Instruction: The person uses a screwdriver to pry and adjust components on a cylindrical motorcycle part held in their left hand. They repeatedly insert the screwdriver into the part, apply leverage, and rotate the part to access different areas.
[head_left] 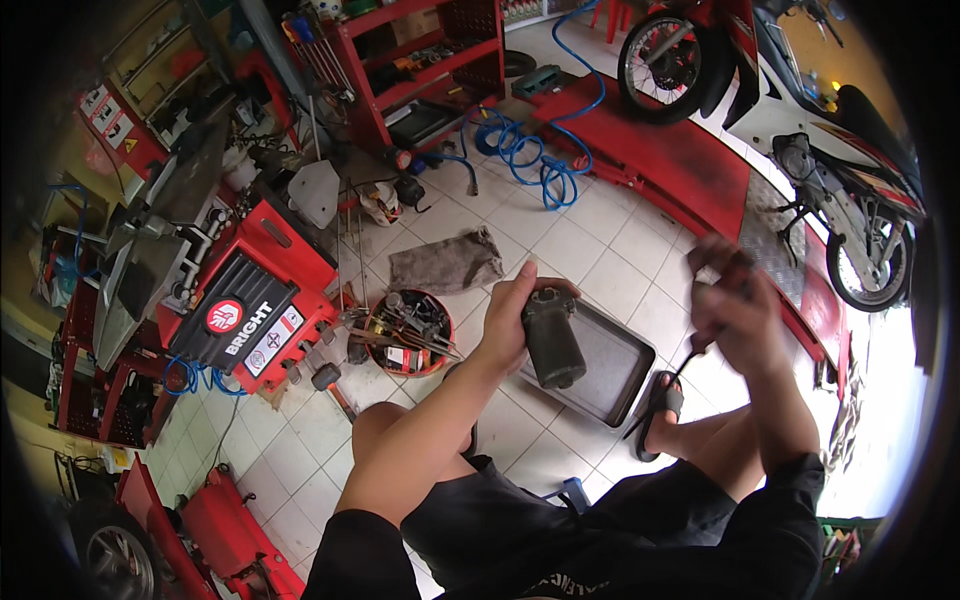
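My left hand (508, 318) is wrapped round a dark, dirty metal cylinder (555, 345) that looks like a small starter motor, its flanged end upward and its thumb side toward me. Off to the right, my right hand (735, 310) is blurred by motion. It grips what looks like a screwdriver (686, 362), whose thin dark shaft slants down to the left; the fingers hide most of its handle. Beneath the cylinder, a shallow grey metal tray (640, 372) lies on the tiles, partly covered by my left hand and the part.
A round red tub (447, 362) full of tools and a stained cloth (445, 262) lie left of the tray. A red machine (260, 310) stands farther left. Beyond are a red shelf rack (437, 80), a coiled blue hose (545, 165) and a motorbike (800, 130) on a red lift (650, 150).
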